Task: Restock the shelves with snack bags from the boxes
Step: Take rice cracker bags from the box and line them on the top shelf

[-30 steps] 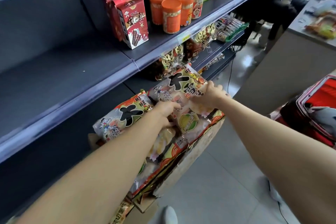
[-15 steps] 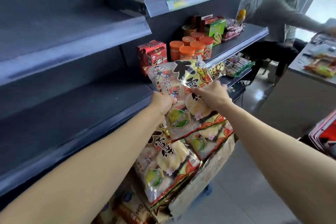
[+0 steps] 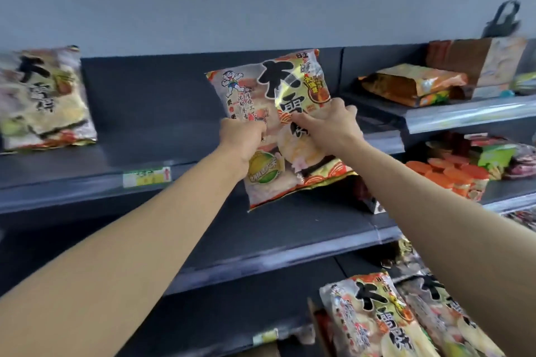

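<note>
**A:** What do we see at the grip?

**B:** We see both hands holding one snack bag [image 3: 277,139]. The left hand [image 3: 242,139] is a closed fist clamped on the bag's left edge. The right hand [image 3: 330,127] has its fingers curled into the front of the bag near its right side, pinching the film.

**A:** How does the bag look?

**B:** We see a glossy, puffy bag, upright and slightly tilted. It has large black characters down the middle and a small cartoon figure at the upper left. There is a green round badge at the lower left and a red and gold wave pattern along the bottom. Pale round crackers are pictured on it.

**A:** Where is it?

**B:** It is held in the air in front of the dark shelf [image 3: 87,185], towards the shelf's right end, and it covers part of the front edge. We cannot tell whether it touches the shelf.

**A:** What is around it?

**B:** A second bag [image 3: 43,98] of the same print stands at the shelf's left end, well apart. A price tag [image 3: 146,177] sits on the front edge between them. To the right are orange-lidded tubs [image 3: 452,174], and above them a flat orange pack [image 3: 412,84]. Below the lower shelf [image 3: 275,240], more bags [image 3: 374,319] of the same print lie at the bottom right.
</note>
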Demonstrator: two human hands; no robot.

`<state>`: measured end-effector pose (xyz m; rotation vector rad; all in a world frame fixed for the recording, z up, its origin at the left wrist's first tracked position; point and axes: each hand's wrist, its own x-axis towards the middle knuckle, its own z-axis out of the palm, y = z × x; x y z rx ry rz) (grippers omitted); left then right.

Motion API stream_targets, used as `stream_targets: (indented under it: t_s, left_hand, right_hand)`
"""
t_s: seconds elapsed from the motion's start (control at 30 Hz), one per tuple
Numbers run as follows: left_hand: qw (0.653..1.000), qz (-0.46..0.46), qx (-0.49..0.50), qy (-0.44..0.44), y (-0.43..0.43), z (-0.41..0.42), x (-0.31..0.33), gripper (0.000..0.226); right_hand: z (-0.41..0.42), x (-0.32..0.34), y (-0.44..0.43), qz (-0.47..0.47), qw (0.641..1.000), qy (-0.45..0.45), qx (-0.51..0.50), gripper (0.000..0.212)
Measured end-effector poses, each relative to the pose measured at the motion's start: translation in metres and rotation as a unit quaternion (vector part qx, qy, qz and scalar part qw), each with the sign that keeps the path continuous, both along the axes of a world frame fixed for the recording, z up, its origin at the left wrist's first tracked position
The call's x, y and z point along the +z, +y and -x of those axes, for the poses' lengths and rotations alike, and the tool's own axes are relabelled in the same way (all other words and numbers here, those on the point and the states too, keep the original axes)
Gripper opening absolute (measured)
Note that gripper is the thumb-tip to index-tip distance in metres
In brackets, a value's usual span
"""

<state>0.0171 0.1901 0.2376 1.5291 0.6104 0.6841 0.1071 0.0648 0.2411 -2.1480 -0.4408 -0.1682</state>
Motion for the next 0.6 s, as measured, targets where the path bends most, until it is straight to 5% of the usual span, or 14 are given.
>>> stream_targets:
  t_s: [0.33,0.6]
  left_hand:
    - [0.992,-0.080,0.094,-0.025,0.232,0.080,0.052,0.062]
    - [0.988,-0.145,0.053,0.015,0.359,0.075,0.053,0.078]
  right_hand:
    - [0.058,0.040,0.237,-0.078,0.986,0.013,0.147,0.077]
    - [0.053,0.039,0.353,-0.103,0.985,0.003,0.142,0.065]
